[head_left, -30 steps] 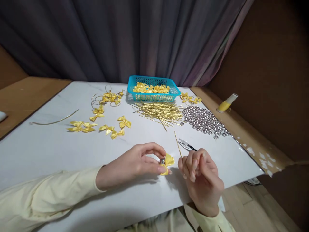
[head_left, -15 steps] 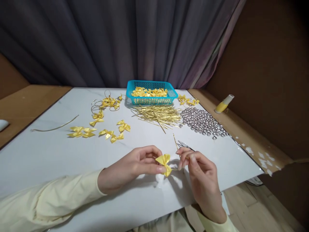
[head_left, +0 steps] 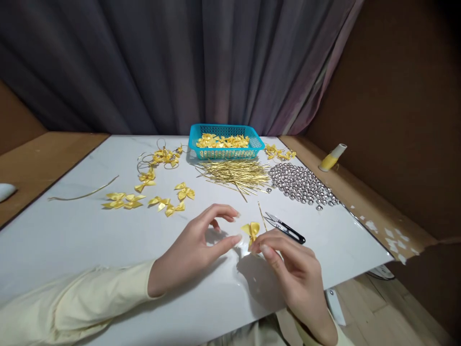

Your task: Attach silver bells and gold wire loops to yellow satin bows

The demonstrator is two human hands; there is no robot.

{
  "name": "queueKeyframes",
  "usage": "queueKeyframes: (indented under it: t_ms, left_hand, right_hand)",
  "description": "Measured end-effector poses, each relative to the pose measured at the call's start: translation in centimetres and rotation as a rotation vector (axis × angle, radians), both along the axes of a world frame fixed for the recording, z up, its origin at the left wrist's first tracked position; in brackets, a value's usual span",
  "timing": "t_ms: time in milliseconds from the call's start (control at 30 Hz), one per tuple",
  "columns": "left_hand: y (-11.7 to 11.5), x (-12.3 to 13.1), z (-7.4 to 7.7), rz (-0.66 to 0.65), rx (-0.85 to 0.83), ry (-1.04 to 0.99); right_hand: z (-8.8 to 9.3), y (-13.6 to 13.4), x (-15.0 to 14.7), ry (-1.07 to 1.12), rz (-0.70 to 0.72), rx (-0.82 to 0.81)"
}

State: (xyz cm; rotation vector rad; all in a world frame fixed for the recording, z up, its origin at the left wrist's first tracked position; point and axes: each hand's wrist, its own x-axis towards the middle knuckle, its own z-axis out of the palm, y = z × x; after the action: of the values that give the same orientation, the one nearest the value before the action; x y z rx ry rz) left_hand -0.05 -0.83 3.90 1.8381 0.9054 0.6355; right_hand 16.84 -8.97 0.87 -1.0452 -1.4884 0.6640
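Observation:
My right hand (head_left: 293, 271) pinches a small yellow ribbon bow (head_left: 251, 231) with a thin gold wire tie (head_left: 261, 215) sticking up from it, just above the white board (head_left: 108, 240). My left hand (head_left: 200, 242) hovers right beside the bow. Its thumb and forefinger are curved apart, and it holds nothing. Small black-handled snips (head_left: 286, 228) lie just behind my right hand.
A blue basket (head_left: 225, 140) of yellow bows stands at the back. In front of it lie a pile of gold wire ties (head_left: 234, 174) and a heap of silver bells (head_left: 300, 183). Loose bows (head_left: 149, 199) lie to the left, and a thread spool (head_left: 333, 157) at the right.
My left hand has let go of the bow and opened. My right hand has taken over the bow with its wire. The camera has tilted slightly.

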Motion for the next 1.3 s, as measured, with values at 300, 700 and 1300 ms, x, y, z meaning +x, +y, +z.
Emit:
queueKeyframes:
  t_ms: [300,700,1300]
  left_hand:
    - [0.1,0.3,0.5,-0.227,-0.474,-0.031]
    - [0.3,0.3,0.4,-0.123,-0.466,0.018]
    - [0.5,-0.1,1.9,-0.236,-0.059,0.113]
  right_hand:
    - [-0.4,0.3,-1.2,-0.823,0.039,0.323]
    - [-0.3,-0.9,-1.4,-0.58,0.095,0.349]
    - [-0.3,0.9,-0.2,0.473,0.145,-0.399]
